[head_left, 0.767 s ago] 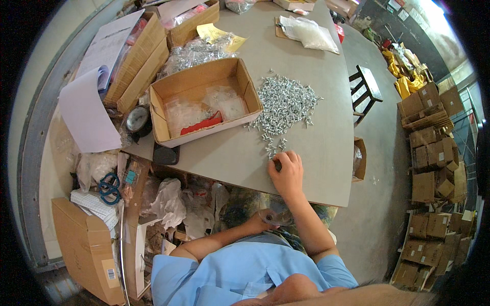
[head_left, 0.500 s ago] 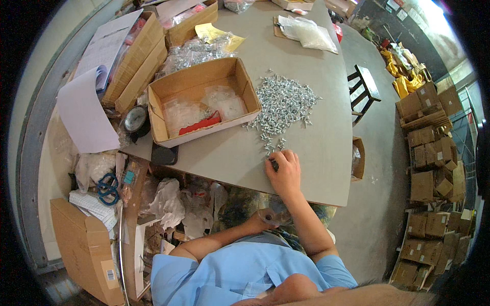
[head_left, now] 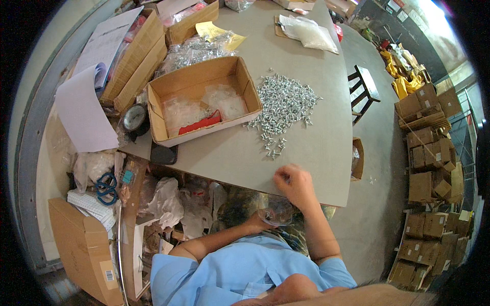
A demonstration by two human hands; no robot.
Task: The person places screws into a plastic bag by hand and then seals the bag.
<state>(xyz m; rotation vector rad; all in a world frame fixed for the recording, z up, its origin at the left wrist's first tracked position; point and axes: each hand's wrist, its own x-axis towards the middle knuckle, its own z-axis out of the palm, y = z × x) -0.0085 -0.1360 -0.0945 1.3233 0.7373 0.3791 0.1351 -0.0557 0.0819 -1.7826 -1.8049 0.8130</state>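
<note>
A heap of small silver screws [head_left: 286, 102] lies on the grey table, with a few strays trailing off its near end. My right hand [head_left: 296, 184] is over the table's near edge, just short of those strays. Its fingers are curled closed, and what they hold, if anything, is hidden. Below the edge, in front of my lap, my left hand [head_left: 256, 221] grips a small clear plastic bag [head_left: 278, 212]. The bag's contents are hard to make out. Left of the heap stands an open cardboard box [head_left: 201, 133] holding clear plastic bags and a red item [head_left: 200, 123].
Filled clear bags [head_left: 199, 53] and larger cartons [head_left: 135, 61] with papers crowd the table's left side. A black phone-like object [head_left: 164, 153] lies by the near left edge. A white packet [head_left: 311, 35] sits at the far end. Beyond the right edge stands a stool [head_left: 365, 84].
My right hand has pulled back from the near end of the screw heap toward me and slightly right, nearer the bag. The left hand still holds the bag in much the same place.
</note>
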